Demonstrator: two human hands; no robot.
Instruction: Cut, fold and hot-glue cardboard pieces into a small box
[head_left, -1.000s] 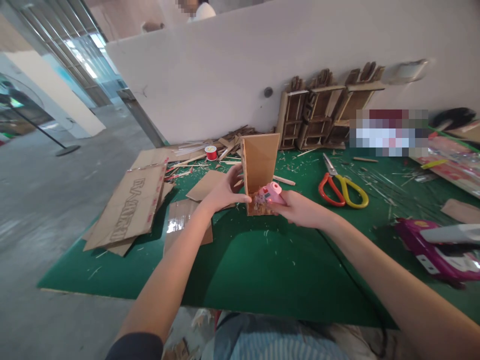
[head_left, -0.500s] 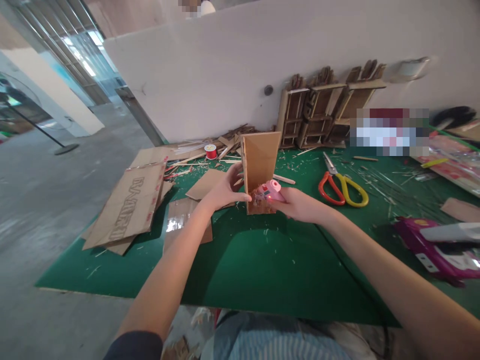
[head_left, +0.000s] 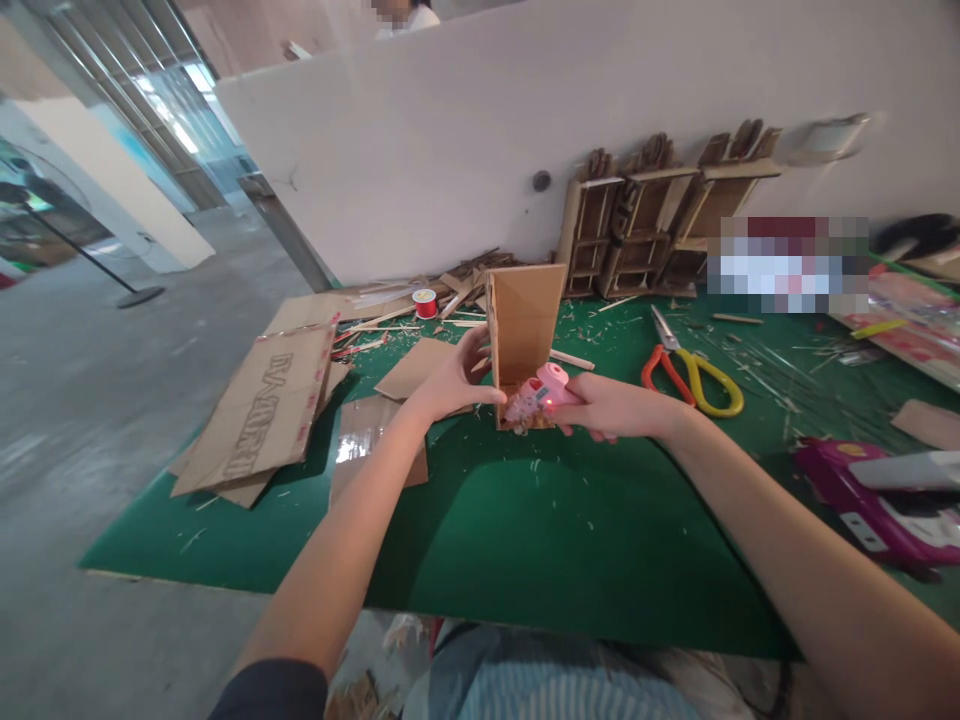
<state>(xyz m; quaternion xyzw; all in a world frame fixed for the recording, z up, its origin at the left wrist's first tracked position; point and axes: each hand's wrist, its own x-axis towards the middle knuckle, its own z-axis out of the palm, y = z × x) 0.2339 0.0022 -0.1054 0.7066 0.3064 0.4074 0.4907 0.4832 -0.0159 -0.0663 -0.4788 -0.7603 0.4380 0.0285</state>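
An upright cardboard piece (head_left: 529,320) with a side wall and a base stands on the green table (head_left: 525,540). My left hand (head_left: 454,385) grips its left wall, thumb in front at the lower edge and fingers behind. In my right hand (head_left: 600,405) is a pink hot glue gun (head_left: 551,387), its small red light lit. The gun's nozzle points left, low at the near edge of the base, close to my left thumb. Whether glue is coming out is too small to tell.
Cardboard sheets (head_left: 247,410) and smaller pieces (head_left: 379,440) lie left. A red thread spool (head_left: 425,304) sits among wood scraps behind. Scissors (head_left: 686,375) with red and yellow handles and a purple device (head_left: 870,500) are right. Cardboard structures (head_left: 649,225) lean on the wall.
The glue gun has shifted from inside the corner toward the near edge of the base, tilting its nozzle left and down. My left hand keeps its hold on the cardboard.
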